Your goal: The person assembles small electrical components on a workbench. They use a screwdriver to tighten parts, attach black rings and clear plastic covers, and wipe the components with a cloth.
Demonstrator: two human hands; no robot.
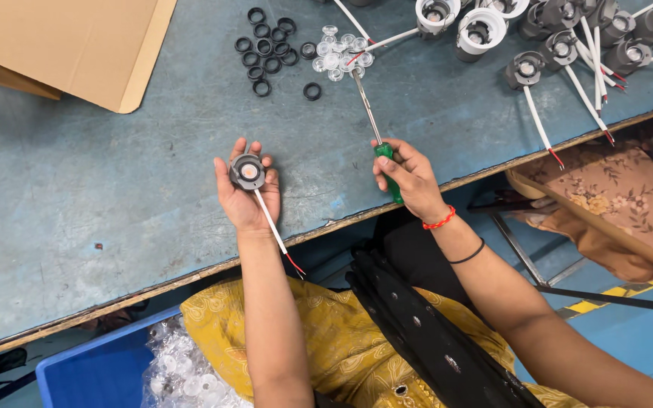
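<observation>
Grey lamp fitting [248, 172] sits cupped in left hand [245, 198] fingers; right hand [410, 178] fingers grip green screwdriver [378, 136].

A worn blue-grey table [77, 189] fills most of the view. A flattened cardboard box [69, 41] lies at its far left corner. Black rubber rings [266, 49] sit in a loose cluster near the far edge, with a small heap of clear plastic lenses [338, 51] just beside them. Further right, grey and white lamp housings [561, 30] with white wires lie bunched together. Below the table edge stands a blue bin [100, 370] holding clear plastic pieces.
</observation>
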